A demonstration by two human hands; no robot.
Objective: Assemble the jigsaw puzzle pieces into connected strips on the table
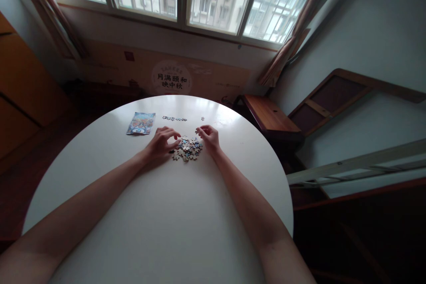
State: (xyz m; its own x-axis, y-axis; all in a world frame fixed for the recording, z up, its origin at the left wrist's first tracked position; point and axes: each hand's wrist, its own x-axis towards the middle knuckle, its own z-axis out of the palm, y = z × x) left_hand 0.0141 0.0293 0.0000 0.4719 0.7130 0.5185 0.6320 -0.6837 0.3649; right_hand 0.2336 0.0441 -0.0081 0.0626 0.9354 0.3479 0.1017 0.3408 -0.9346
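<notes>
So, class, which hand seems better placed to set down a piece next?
Probably the right hand: it appears to pinch a puzzle piece, while the left hand is open beside the pile.

Table [159,213] bears packet [141,123] left, puzzle pile [189,148] right, seemingly more pieces [171,119] behind.

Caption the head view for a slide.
Left hand beside a heap of puzzle pieces, right hand pinching one piece, at a white table.

The left hand [163,141] and right hand [209,137] are bare. The left forearm [100,194] and right forearm [249,199], also uncovered, taper toward slim wrists [217,152].
</notes>
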